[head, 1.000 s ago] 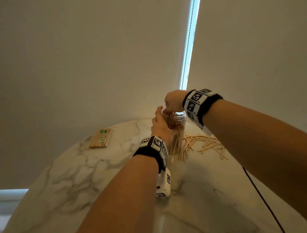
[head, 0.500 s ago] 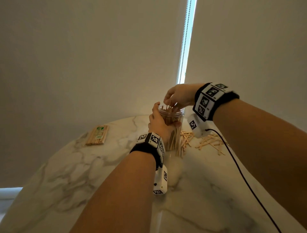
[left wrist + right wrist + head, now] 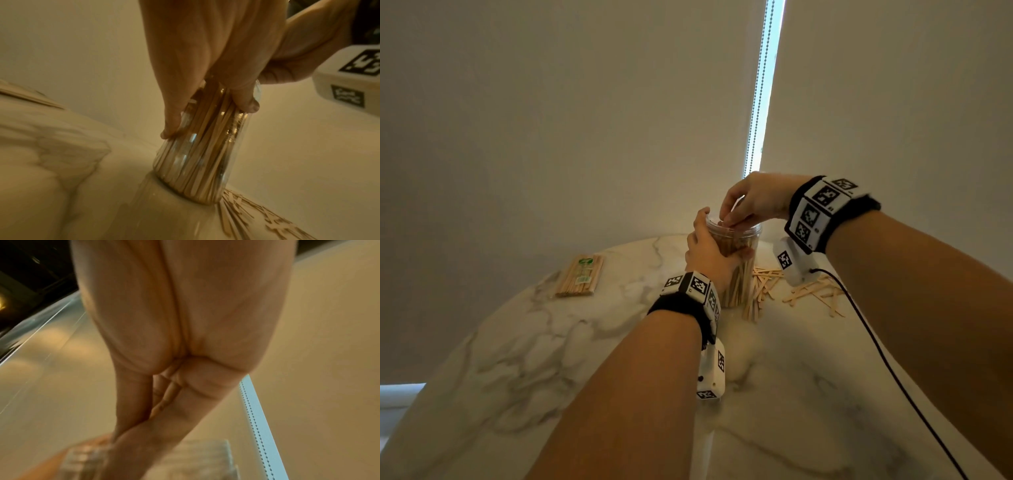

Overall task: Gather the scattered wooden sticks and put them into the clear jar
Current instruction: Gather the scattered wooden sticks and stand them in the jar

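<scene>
Clear jar (image 3: 738,270): upright on the marble bench (image 3: 551,359), at the centre of the head view, packed with wooden sticks standing on end; in the left wrist view its base sits flat on the stone.
Left hand (image 3: 705,253): its grip is wrapped round the jar's side, thumb on one side and fingers (image 3: 245,100) curled round the other, so the hand is closed on the jar.
Right hand (image 3: 756,202): just above the jar's mouth in the upper centre of the head view, fingertips bunched together and pointing down at the rim. The right wrist view shows the fingers pressed side by side; whether a stick lies between them I cannot tell, as the tips are blurred.
Loose wooden sticks (image 3: 808,291): scattered flat on the bench to the right of the jar, some touching its base, spreading toward the right edge of the frame.
Packet of sticks (image 3: 580,275): a wrapped bundle with a green label, lying on the bench at centre left, well apart from the jar.
Cable (image 3: 893,377): a black cord running from the right wrist unit down to the lower right.
</scene>
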